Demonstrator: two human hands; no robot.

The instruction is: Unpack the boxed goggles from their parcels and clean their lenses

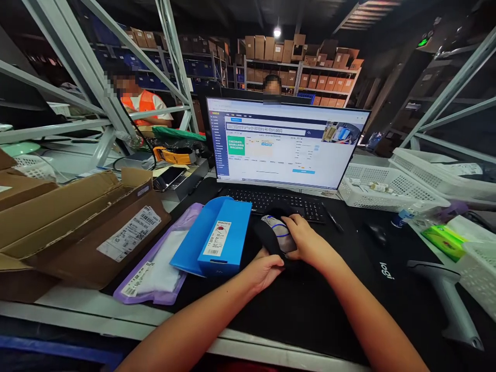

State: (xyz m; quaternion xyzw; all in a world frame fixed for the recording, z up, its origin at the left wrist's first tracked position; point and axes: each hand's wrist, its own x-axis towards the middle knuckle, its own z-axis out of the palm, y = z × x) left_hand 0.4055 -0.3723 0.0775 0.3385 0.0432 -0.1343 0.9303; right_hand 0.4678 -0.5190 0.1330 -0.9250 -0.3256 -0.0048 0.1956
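Both of my hands are on a soft black item [267, 235] with a grey panel crossed by blue curved lines; I cannot make out its exact kind. My left hand [266, 271] grips its near lower edge, thumb on top and the other fingers partly hidden below. Fingers of my right hand [300, 238] curl over the grey panel from the right. Just left of the hands lies a blue box [232, 227] with a white label and its flap folded out. Beside that is a purple-edged plastic bag [160, 274] with a white item inside.
An opened cardboard box [116, 227] stands at left. Behind my hands are a keyboard [279, 201] and a lit monitor [279, 144]. White baskets [387, 178], a mouse [375, 232] and a barcode scanner [445, 294] are on the right. Two people are beyond the desk.
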